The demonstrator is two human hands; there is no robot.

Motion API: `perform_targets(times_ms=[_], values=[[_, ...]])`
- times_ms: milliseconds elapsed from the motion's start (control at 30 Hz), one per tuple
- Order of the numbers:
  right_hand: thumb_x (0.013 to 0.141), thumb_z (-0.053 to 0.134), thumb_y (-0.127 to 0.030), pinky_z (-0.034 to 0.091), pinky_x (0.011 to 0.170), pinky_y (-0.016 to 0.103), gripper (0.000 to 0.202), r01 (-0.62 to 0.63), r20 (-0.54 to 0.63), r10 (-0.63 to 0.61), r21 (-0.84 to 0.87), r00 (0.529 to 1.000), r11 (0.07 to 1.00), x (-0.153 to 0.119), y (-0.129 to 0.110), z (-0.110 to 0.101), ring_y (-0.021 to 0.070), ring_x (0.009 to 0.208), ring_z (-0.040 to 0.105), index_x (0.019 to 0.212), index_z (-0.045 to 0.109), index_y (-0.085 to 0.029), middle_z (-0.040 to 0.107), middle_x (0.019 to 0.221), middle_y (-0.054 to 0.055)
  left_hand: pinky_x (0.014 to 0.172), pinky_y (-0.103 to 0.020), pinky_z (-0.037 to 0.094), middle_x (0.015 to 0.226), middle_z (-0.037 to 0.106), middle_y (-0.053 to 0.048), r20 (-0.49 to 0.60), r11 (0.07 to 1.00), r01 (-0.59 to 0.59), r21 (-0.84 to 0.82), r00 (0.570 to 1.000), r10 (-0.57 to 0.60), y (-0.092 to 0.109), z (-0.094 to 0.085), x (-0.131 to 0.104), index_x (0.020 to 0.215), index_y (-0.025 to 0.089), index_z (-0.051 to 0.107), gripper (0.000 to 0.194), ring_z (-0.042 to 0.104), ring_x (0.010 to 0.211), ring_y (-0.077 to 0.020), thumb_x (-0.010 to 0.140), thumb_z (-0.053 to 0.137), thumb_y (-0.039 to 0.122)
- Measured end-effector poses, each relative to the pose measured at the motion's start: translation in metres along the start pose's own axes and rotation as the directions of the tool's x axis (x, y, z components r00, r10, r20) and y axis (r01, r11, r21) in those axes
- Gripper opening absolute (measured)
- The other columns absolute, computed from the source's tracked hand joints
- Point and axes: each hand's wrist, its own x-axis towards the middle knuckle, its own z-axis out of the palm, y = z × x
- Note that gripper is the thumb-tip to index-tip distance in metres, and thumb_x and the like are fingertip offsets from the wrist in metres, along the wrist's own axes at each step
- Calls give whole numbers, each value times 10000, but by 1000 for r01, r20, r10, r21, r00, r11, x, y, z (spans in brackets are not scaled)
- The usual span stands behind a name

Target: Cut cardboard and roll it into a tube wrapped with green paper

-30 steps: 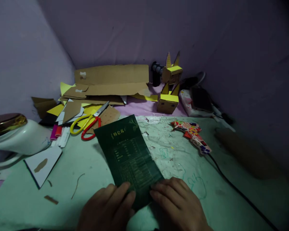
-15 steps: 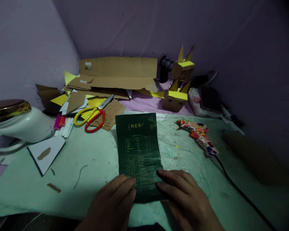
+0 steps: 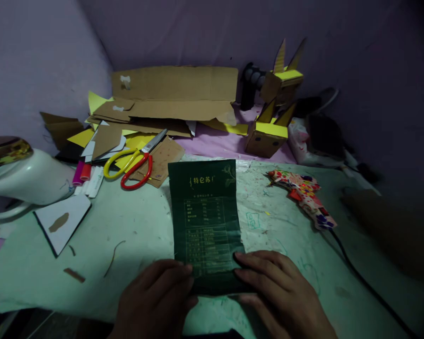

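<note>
A dark green printed sheet point(image 3: 205, 219), with gold lettering and a table of text on its face, lies before me with its lower edge towards me. My left hand point(image 3: 157, 292) grips its lower left corner, fingers curled over the edge. At the lower right, my right hand point(image 3: 281, 285) holds the opposite edge, fingers on top; its thumb is below, near the bottom edge. The underside of the sheet is hidden. Off to the right lies a floral-patterned glue gun point(image 3: 305, 193) with a black cord.
Scissors point(image 3: 146, 165) with yellow and red handles lie on cardboard scraps at left. A white mug point(image 3: 31, 174), markers point(image 3: 88, 181) and a white cut piece point(image 3: 65, 221) are further left. Folded cardboard point(image 3: 176, 89) and eared cardboard boxes point(image 3: 265, 141) stand at the back.
The view has shifted slightly, so background things sit higher and spread further outwards. Both hands still hold the green sheet, with little change in their grip.
</note>
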Motion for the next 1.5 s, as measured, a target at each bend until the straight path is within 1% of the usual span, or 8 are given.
perform_targets(times_ms=[400, 500, 700, 900, 1033, 1267, 1400, 1500], values=[[916, 492, -207, 563, 788, 316, 126, -17, 31, 16, 23, 999, 1000, 9, 9, 2, 203, 1029, 604, 968, 607, -205, 722, 980, 42, 719, -292, 603, 1000, 714, -36, -2, 988, 121, -96, 993, -122, -3, 3, 8, 938, 251, 580, 139, 667, 919, -182, 921, 448, 211], [900, 519, -181, 547, 793, 251, 100, -76, 67, 70, 93, 995, 993, 14, 8, 0, 169, 970, 631, 954, 597, -213, 709, 923, 33, 604, -239, 574, 863, 712, 17, 12, 960, 243, -140, 970, -243, -4, 3, 12, 925, 282, 565, 122, 682, 744, -150, 898, 455, 237], [934, 457, -337, 413, 397, 197, 224, -246, -61, 250, 58, 966, 967, 35, 6, 2, 122, 492, 578, 784, 570, -214, 604, 612, -2, 408, -254, 387, 552, 619, 55, -27, 862, 500, -85, 863, -504, -3, 6, 29, 768, 265, 545, 224, 601, 472, -168, 898, 416, 392], [917, 485, -303, 384, 429, 225, 218, -330, -38, 339, 153, 940, 932, 40, 6, 9, 121, 478, 515, 736, 553, -203, 547, 584, -13, 525, -272, 371, 558, 622, 51, 199, 628, 771, -105, 635, -746, 7, -3, 52, 756, 255, 543, 212, 595, 541, -191, 839, 421, 408], [908, 498, -315, 383, 453, 239, 218, -401, -31, 422, 253, 906, 880, 34, 6, 12, 128, 516, 512, 728, 556, -206, 543, 623, -7, 556, -274, 364, 580, 634, 58, 216, 556, 822, -124, 570, -793, 10, -3, 56, 837, 269, 569, 168, 587, 553, -188, 796, 430, 355], [899, 459, -322, 348, 440, 249, 270, -418, -19, 423, 120, 906, 901, 43, 8, 17, 135, 485, 485, 654, 478, -209, 508, 561, -4, 549, -279, 375, 599, 638, 33, 118, 611, 791, -33, 610, -783, 6, 4, 56, 813, 247, 578, 158, 590, 559, -194, 787, 430, 295], [905, 469, -334, 376, 441, 238, 226, -459, 10, 468, 214, 884, 862, 44, 10, 16, 138, 504, 527, 730, 535, -206, 549, 573, -8, 456, -245, 390, 474, 510, 71, 34, 704, 706, -82, 708, -706, 1, 8, 49, 996, 220, 604, 250, 546, 440, -158, 803, 461, 290], [933, 452, -292, 434, 462, 217, 241, -426, 36, 433, 274, 901, 862, 39, 16, 7, 124, 503, 556, 1152, 529, -229, 592, 612, -43, 392, -220, 421, 479, 559, 63, -33, 815, 568, -116, 818, -575, -4, 6, 45, 1078, 186, 628, 338, 560, 399, -139, 805, 446, 263]])
